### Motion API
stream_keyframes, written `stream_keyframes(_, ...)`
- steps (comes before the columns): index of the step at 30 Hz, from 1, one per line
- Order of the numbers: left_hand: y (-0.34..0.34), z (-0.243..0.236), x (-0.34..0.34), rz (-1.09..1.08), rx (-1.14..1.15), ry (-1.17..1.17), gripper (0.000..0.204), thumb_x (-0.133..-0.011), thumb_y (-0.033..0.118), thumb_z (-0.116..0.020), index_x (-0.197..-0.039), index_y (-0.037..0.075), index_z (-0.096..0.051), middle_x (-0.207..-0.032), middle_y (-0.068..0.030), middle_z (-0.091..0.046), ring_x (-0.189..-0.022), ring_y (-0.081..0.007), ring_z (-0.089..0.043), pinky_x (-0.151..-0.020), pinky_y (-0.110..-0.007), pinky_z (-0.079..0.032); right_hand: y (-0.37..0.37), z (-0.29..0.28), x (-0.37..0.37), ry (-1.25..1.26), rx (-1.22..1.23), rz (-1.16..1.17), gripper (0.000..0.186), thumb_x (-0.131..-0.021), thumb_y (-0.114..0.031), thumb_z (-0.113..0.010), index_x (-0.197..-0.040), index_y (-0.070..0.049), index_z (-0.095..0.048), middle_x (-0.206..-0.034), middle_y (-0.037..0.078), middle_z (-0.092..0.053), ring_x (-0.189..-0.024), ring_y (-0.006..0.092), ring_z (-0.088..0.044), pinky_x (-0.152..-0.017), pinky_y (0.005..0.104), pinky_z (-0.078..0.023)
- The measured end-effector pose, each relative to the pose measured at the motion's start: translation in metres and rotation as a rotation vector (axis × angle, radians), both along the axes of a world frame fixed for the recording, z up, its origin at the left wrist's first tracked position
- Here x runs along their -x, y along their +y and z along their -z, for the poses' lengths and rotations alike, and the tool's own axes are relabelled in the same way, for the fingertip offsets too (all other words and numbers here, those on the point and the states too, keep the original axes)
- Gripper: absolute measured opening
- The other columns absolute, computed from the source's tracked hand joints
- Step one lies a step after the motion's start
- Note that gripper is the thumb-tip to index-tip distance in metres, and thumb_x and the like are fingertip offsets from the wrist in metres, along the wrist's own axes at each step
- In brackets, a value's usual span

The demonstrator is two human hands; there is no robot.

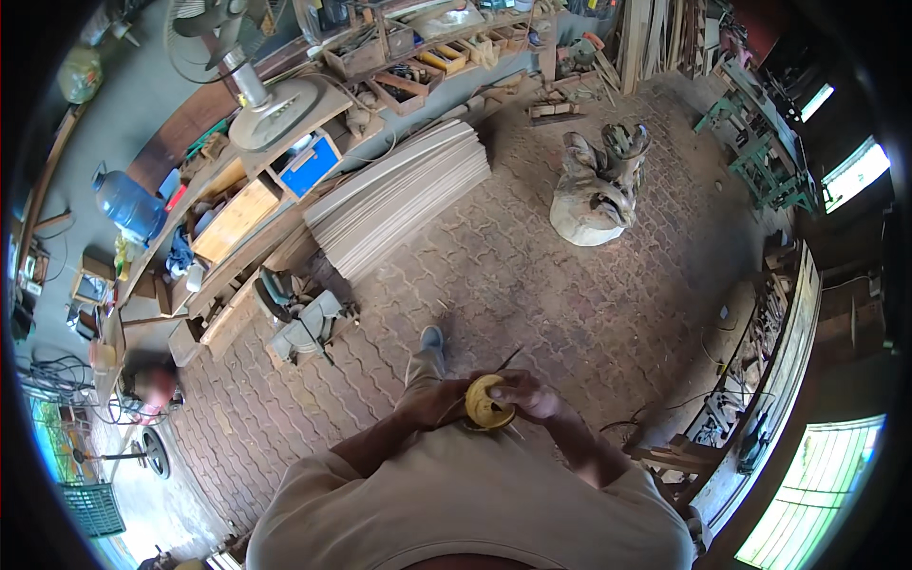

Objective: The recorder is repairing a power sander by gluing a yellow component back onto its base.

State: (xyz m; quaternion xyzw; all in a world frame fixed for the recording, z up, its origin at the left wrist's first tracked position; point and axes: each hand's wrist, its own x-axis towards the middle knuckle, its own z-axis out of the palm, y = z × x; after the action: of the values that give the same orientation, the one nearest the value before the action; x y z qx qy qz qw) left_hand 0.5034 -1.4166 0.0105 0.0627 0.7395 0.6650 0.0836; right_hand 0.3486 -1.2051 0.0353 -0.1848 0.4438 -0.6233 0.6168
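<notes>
a yellow round object [483, 407] is held in front of the person's shirt [465, 494], the right hand [530, 394] grasping its edge; the left hand [450, 403] meets its other side, grip unclear. beyond, a carved wooden piece [591, 195] stands on the paved floor [475, 275].

One round yellow object [483, 408] — one blue jug [131, 203], one stump [581, 198].

Daylight glares through windows [815, 494] at right, the paved floor [475, 256] lies dimmer, and edges curve into black.
</notes>
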Motion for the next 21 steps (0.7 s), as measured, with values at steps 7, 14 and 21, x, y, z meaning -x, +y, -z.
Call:
stream_keyframes(7,-0.08,-0.004,0.134,0.01,-0.009,-0.355,0.031,-0.1,0.029,-0.078,-0.105,0.0,-0.068,-0.08,-0.0068,-0.074,-0.065,-0.0164,-0.071,-0.058,-0.033,-0.051,-0.017,-0.017,0.096,0.415,-0.566,0.463,0.029,-0.103,-0.019,-0.072,-0.12,0.003,-0.078,-0.103,0.004,-0.078,-0.094,0.0136,-0.07,-0.085,0.0305,-0.056)
stream_keyframes(14,-0.162,-0.013,0.24,0.037,-0.354,-0.559,0.024,-0.097,0.02,-0.081,-0.102,0.004,-0.064,-0.086,-0.0073,-0.076,-0.069,-0.0145,-0.072,-0.056,-0.029,-0.053,-0.07,-0.047,0.148,0.687,-0.582,0.427,0.028,-0.1,-0.022,-0.073,-0.114,0.002,-0.077,-0.089,0.002,-0.074,-0.084,0.0089,-0.066,-0.075,0.0304,-0.055)
stream_keyframes(21,-0.151,-0.049,0.31,0.395,-0.104,-0.371,0.052,-0.091,0.01,-0.083,-0.137,-0.002,-0.061,-0.097,-0.0002,-0.069,-0.09,-0.0103,-0.063,-0.077,-0.03,-0.056,-0.098,-0.041,0.152,0.662,-0.52,0.461,0.028,-0.1,-0.025,-0.073,-0.111,0.001,-0.077,-0.09,0.004,-0.077,-0.084,0.0102,-0.069,-0.075,0.0319,-0.057)
